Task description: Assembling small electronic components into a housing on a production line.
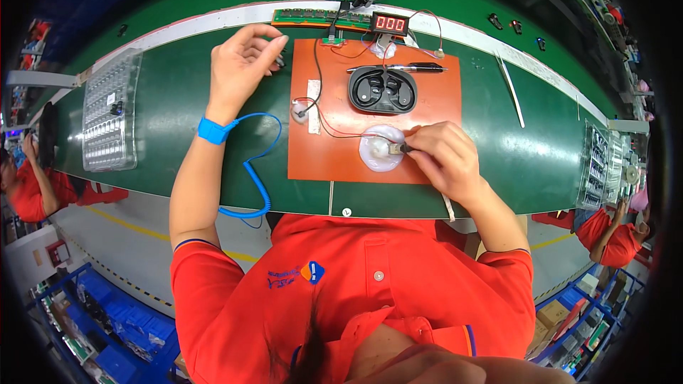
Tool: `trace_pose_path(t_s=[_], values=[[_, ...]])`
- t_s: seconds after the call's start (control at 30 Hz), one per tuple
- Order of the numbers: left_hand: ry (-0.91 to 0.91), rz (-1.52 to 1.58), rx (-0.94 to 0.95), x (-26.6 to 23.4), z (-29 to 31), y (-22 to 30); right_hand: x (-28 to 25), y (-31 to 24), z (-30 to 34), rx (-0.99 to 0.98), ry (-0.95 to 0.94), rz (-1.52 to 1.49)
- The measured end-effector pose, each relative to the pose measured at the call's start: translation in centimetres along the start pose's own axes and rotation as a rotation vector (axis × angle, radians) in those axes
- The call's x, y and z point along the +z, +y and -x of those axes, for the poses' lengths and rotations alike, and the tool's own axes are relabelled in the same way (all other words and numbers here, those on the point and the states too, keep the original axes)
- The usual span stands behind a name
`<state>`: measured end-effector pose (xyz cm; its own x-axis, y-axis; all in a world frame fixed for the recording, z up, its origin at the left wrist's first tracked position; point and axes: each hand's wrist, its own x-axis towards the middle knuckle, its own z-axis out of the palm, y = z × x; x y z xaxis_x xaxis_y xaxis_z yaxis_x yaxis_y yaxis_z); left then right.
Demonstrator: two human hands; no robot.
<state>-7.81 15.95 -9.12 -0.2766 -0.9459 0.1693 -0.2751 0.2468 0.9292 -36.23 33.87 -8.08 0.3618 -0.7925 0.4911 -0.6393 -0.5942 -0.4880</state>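
Observation:
My right hand (448,156) pinches a small dark piece with a flat pale end (396,148) over a round white pad (377,160). The pad lies on an orange-brown mat (320,160). Beyond it sits an open black earbud case (383,89) with two black earbuds in it. To the left of the mat, my left hand (245,64) is raised over the green bench, fingers curled and closed. Something small and dark shows by its fingertips, too small to name. A blue wrist strap (215,130) with a coiled cord circles my left wrist.
A small red digital display (390,24) and a green circuit board strip (313,17) stand at the back, with thin wires crossing the mat. A pen (423,67) lies behind the case. Clear plastic trays (110,135) lie left and right (594,163). Co-workers sit at both sides.

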Motion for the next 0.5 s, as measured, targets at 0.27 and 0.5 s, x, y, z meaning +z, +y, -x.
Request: trace_pose_path(t_s=[0.27, 0.5], values=[[-0.203, -0.178, 0.344, 7.5, 0.8, 5.7, 0.4, 0.1, 0.5, -0.124, 0.023, 0.127], [-0.206, -0.399, 0.475, 10.1, 0.0, 6.1, -0.9, 2.9, -1.5, 0.19, 0.18, -0.097]])
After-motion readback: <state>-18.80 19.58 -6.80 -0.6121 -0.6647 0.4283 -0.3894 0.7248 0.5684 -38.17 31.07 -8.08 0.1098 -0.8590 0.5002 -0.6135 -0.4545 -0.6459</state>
